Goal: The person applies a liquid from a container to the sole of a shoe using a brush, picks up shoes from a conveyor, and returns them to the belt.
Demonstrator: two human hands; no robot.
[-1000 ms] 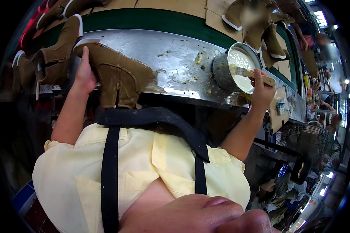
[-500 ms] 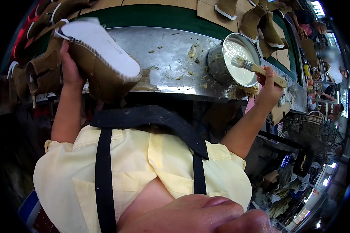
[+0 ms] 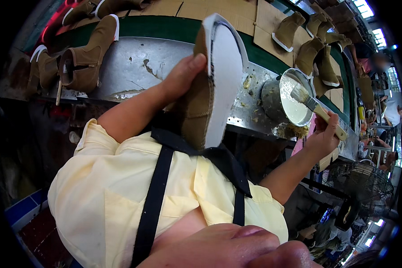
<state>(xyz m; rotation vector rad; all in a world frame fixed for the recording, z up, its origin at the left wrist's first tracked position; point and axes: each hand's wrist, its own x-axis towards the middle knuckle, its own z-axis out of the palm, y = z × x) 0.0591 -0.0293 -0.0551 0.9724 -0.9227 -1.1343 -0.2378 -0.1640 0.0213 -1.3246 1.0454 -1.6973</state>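
Observation:
My left hand (image 3: 185,73) is closed round one end of a brown suede boot (image 3: 194,105), whose flat white sole (image 3: 223,80) faces right. The boot is upended in front of my chest, and a raised white rim curves round its upper end. My right hand (image 3: 324,138) grips the wooden handle of a flat paintbrush (image 3: 321,113). Its whitish bristles are over the mouth of a metal pot (image 3: 272,102) containing creamy white liquid (image 3: 295,109). Whether the bristle tips touch the liquid, I cannot tell.
Under the pot runs a metal bench (image 3: 134,67) with dried yellowish residue. Another brown ankle boot (image 3: 90,56) lies on it at the left. Several more boots (image 3: 309,56) rest on cardboard (image 3: 265,27) beyond the green strip. A black wire fan (image 3: 359,185) stands at the lower right.
My left hand has brought the boot rightward to the middle, and its sole now stands more upright. The brush stays over the pot in my right hand. The whole view has shifted somewhat.

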